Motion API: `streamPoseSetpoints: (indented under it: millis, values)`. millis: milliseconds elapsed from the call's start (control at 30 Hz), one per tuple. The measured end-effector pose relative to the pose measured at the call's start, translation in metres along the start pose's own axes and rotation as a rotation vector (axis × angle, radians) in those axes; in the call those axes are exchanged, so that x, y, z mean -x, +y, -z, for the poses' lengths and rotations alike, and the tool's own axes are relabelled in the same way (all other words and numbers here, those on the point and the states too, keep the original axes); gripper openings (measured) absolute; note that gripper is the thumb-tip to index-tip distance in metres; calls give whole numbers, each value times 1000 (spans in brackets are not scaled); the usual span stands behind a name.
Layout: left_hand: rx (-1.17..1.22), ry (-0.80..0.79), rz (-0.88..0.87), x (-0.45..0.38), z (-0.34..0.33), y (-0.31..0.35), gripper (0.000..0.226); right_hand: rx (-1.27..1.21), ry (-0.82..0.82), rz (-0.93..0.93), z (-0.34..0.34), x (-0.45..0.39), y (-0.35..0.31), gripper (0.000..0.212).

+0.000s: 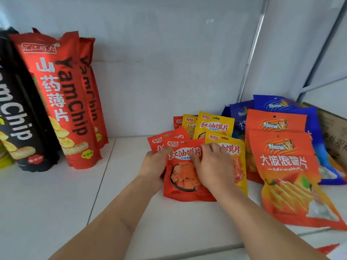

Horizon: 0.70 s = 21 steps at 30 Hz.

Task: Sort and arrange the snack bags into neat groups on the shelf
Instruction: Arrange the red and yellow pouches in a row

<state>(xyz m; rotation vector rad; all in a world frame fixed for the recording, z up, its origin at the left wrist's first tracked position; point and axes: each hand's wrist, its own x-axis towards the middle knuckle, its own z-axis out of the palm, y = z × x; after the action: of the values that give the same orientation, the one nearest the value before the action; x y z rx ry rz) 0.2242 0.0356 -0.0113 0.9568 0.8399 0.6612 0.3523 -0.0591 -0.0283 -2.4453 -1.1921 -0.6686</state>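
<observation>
A small red snack bag (185,177) lies at the front of a pile on the white shelf (56,203). My left hand (154,166) grips its left edge, thumb on the front. My right hand (212,166) rests on top of it, fingers spread across the red bag and onto a yellow bag (238,156) beside it. More small red bags (159,143) and yellow bags (214,124) lean behind them. To the right lie large orange bags (285,166) and, behind those, blue bags (242,113).
Tall red Yam Chip bags (62,102) stand at the left against the back wall, with a black Chip bag (20,119) further left. A metal upright (251,53) runs up the right rear corner. A brown box (334,134) sits at the far right.
</observation>
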Motion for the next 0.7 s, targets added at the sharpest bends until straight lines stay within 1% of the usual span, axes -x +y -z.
streamPoseSetpoints:
  millis: [133,267,367,500,533,600,633,700]
  values:
    - [41,-3,-24,-2,3,-1,31,-107,48,35,-14,-9,-5,48]
    - [58,16,-81,-5,11,7,22,-256,66,75,-16,-21,-18,51]
    - [97,26,-151,-9,18,13,22,-460,-44,76,-9,-27,-27,62]
    - [124,22,-246,-11,18,16,26,-805,-185,-40,2,-29,-26,73]
    - [125,14,-263,-10,18,16,26,-906,-243,-64,5,-29,-24,69]
    - [120,10,-297,-11,19,17,28,-1080,-340,-67,6,-30,-21,49]
    - [112,13,-314,-11,19,18,28,-1147,-367,-64,4,-31,-19,39]
    - [94,21,-347,-11,20,20,27,-1261,-408,-62,3,-32,-17,28]
